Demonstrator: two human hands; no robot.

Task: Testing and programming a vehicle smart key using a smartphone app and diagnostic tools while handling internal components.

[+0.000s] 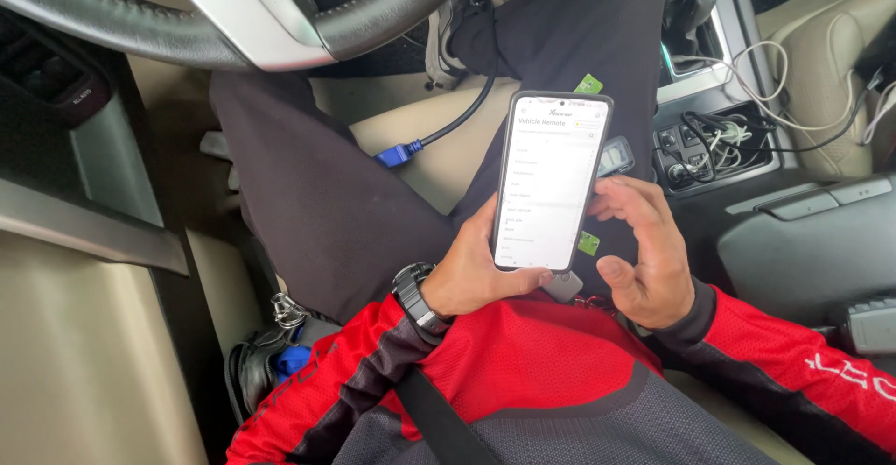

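Just one head cam, looking steeply down from the driver's seat, close in on the lap and steering wheel [233, 17].

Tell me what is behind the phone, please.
Behind the phone a dark device with green tags peeks out, the right hand touching it. The phone covers most of its body.

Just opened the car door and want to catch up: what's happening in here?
A person in a red and grey jacket sits in the driver's seat, belted in. Their left hand holds a smartphone upright, its screen showing a white menu. The right hand is beside the phone and seems to hold a small grey device behind it. A blue-ended cable lies across their lap, below the steering wheel.
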